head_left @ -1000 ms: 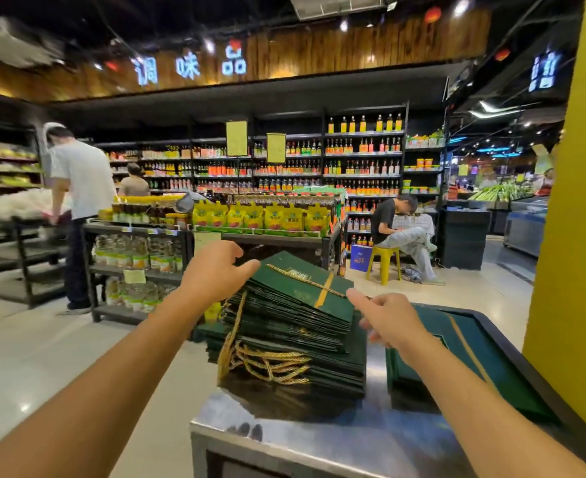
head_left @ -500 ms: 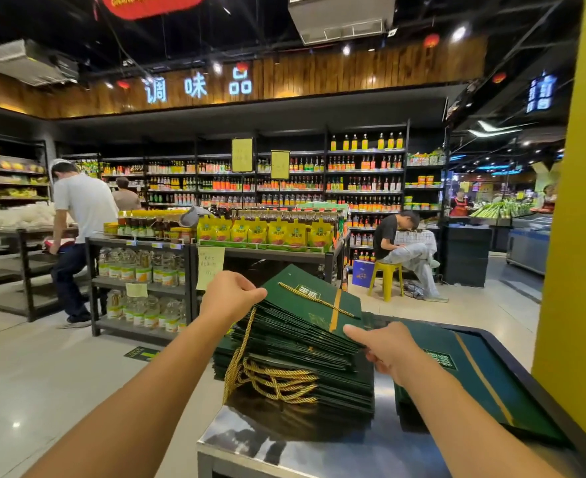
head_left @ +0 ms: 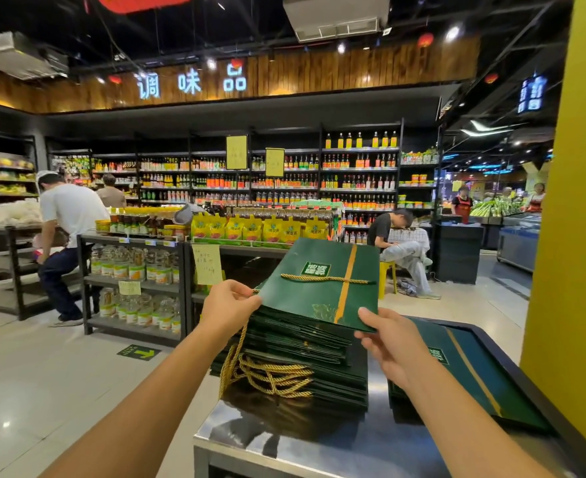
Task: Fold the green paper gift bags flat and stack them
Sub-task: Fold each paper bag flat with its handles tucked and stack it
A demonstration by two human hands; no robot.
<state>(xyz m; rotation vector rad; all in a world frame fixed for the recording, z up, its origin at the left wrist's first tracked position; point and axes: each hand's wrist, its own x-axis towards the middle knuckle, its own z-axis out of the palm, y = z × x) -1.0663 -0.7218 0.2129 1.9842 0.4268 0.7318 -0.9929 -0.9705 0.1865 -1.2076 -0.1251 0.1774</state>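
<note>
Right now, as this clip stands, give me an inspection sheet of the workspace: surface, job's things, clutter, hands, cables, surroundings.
Surface: steel counter, shiny, mirroring the bags.
Job's things: top green bag held flat and tilted above a tall stack of green bags; a lower stack lies to its right.
Clutter: gold rope handles spill from the tall stack's near left side.
Hands: left hand pinches the top bag's left corner; right hand grips its near right corner.
Cables: nothing seen.
Surroundings: shelves of bottles; person in a white shirt at left; seated person; yellow pillar at right.
</note>
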